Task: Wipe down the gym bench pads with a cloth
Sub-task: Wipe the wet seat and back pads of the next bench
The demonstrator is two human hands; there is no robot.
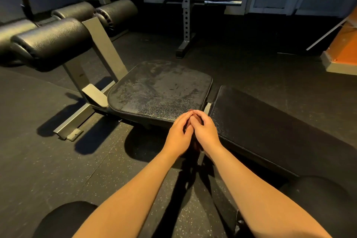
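Observation:
The black seat pad [160,89] lies in the middle, its surface streaked with dull smears. The long black back pad [270,131] runs off to the right, with a narrow gap between the two pads. My left hand [178,133] and my right hand [205,129] meet over the near edge at that gap. The left fingers lie fairly straight against the right hand. The right fingers bend over the left fingertips. No cloth shows, and whatever is between the palms is hidden.
Grey steel frame legs [77,121] stick out to the left on the black rubber floor. Black roller pads [50,38] stand at the far left. A white rack upright [186,15] and a barbell end [222,2] are behind. An orange block [345,48] sits at the right.

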